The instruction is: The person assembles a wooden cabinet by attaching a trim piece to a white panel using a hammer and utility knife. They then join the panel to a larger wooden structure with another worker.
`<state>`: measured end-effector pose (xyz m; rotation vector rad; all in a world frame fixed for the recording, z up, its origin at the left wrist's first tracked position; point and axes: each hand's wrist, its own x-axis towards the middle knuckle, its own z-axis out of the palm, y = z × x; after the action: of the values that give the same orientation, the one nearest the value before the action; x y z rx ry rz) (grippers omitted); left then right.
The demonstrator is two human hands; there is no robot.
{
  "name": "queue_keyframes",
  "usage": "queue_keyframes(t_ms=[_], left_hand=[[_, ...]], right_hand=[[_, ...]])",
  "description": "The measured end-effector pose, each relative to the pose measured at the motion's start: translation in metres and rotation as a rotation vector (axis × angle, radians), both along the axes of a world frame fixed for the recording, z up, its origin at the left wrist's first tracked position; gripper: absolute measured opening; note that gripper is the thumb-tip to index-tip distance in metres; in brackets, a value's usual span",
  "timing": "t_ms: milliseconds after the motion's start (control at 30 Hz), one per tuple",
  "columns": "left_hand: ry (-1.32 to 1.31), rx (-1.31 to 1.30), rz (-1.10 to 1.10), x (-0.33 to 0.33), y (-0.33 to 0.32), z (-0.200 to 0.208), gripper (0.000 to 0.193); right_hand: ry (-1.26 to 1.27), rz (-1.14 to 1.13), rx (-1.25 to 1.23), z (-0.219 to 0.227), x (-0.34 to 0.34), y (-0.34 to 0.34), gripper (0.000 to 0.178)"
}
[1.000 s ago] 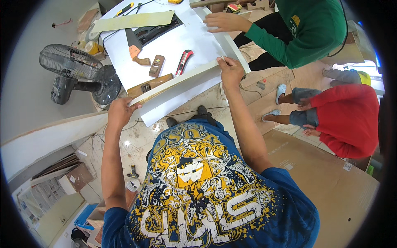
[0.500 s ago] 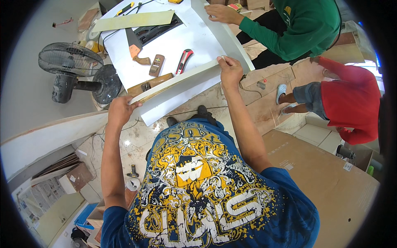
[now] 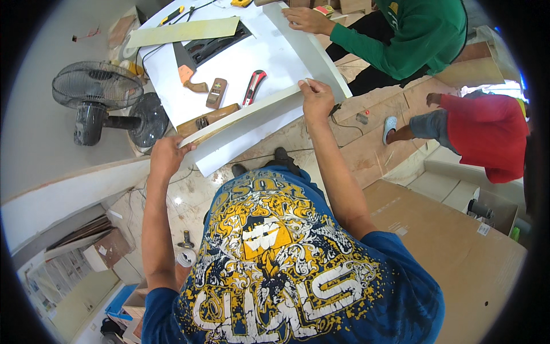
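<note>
My left hand (image 3: 167, 156) pinches the near left end of a long narrow white board (image 3: 250, 117) between thumb and fingers. At its other end, my right hand (image 3: 318, 100) grips the corner, thumb on top. The board slants up to the right across the near side of the white table (image 3: 272, 54). Just behind it lies a long wooden hand plane (image 3: 222, 113), partly hidden by the board. A smaller wooden plane (image 3: 216, 93) and a red and black utility knife (image 3: 254, 88) rest beyond that.
Farther back lie a handsaw (image 3: 192, 79), a black tool case (image 3: 215, 46) and a pale yellow strip (image 3: 183, 32). A black fan (image 3: 97, 94) stands left. A co-worker's hand (image 3: 309, 20) in a green sleeve touches a white panel (image 3: 315, 54). Another person in red (image 3: 484, 132) is at right, near a large cardboard sheet (image 3: 424, 252).
The person in red has shifted, stepping away with one arm raised behind. My hands and the board stay almost where they were, and the green-sleeved hand rests in the same place.
</note>
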<state>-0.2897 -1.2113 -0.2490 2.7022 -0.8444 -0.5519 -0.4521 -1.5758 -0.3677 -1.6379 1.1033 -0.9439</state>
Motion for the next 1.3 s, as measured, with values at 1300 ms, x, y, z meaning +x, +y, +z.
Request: queue_keyframes(t_ms=[1300], left_hand=[[0.014,-0.026,-0.015,0.004,0.01,-0.012,0.035]], right_hand=[[-0.006,-0.049,-0.091,-0.003,0.002,0.013,0.029]])
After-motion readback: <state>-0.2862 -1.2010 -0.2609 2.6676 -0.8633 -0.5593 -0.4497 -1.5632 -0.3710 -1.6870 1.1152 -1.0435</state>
